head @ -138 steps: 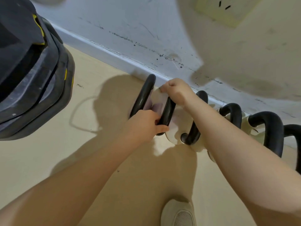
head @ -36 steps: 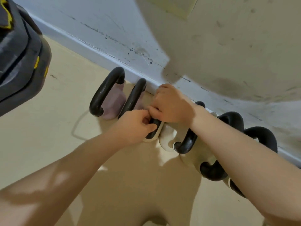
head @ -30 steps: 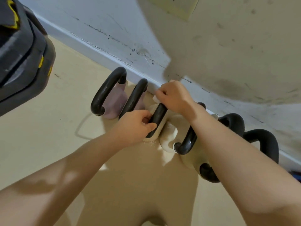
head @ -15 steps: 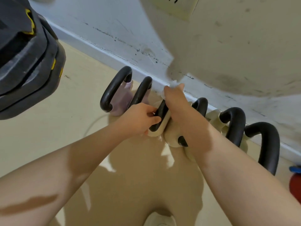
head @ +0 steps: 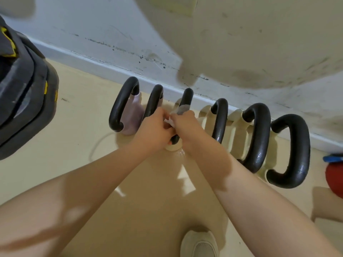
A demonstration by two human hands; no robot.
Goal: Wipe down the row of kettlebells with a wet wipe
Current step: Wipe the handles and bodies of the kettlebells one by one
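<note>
Several kettlebells with black handles stand in a row along the wall's baseboard. The leftmost kettlebell [head: 132,115] has a pale purple body; the others look cream. My left hand [head: 155,129] grips the near end of the third kettlebell's handle [head: 186,98]. My right hand [head: 185,125] is closed around a white wet wipe [head: 179,110], which is wrapped over the middle of that same handle. The two hands touch each other. Further right stand a fourth handle [head: 220,119], a fifth [head: 259,136] and a sixth [head: 295,151].
A stack of black weight plates with yellow marks [head: 22,93] fills the left edge. A red ball-like object with a blue part [head: 334,175] sits at the right edge. My light shoe [head: 199,243] stands on the beige floor below. The scuffed wall [head: 130,34] runs behind the row.
My right hand has slid the wipe from the far end of the third handle back toward me, meeting the left hand. The view has widened to the right, showing more kettlebells.
</note>
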